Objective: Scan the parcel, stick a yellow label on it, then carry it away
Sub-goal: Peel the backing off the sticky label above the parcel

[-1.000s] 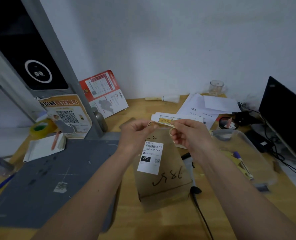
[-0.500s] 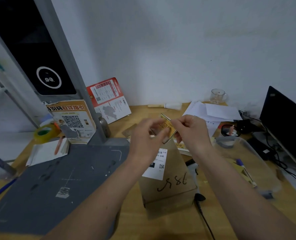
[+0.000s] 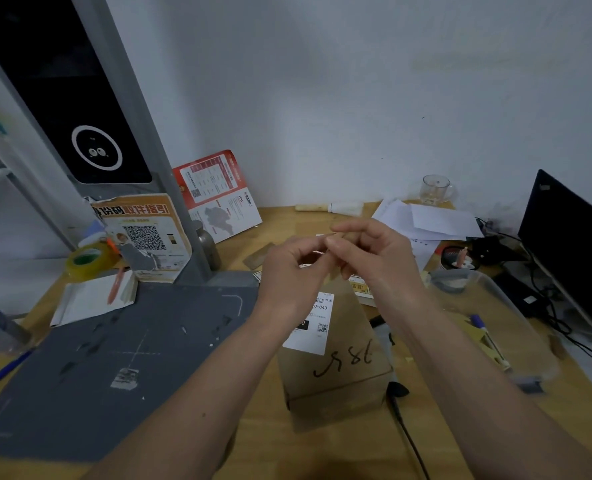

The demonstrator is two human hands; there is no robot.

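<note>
parcel [image 3: 336, 362]: small brown carton near-centre on the table [image 3: 322, 455]; looks light, stiff, easy to dent; take it by its side walls | left hand [image 3: 287, 271] and right hand [image 3: 374, 258]: fingertips pinched together above it; what they pinch, I cannot tell

Your left hand [image 3: 289, 271] and right hand [image 3: 374, 258] have risen from the far end of the brown parcel [image 3: 336, 358] and now meet fingertip to fingertip above it. The yellow label you held flat between them a moment ago has turned edge-on and is almost hidden behind your fingers [image 3: 336, 242]. Your left forearm now hides more of the parcel's white shipping label [image 3: 313, 327].
</note>
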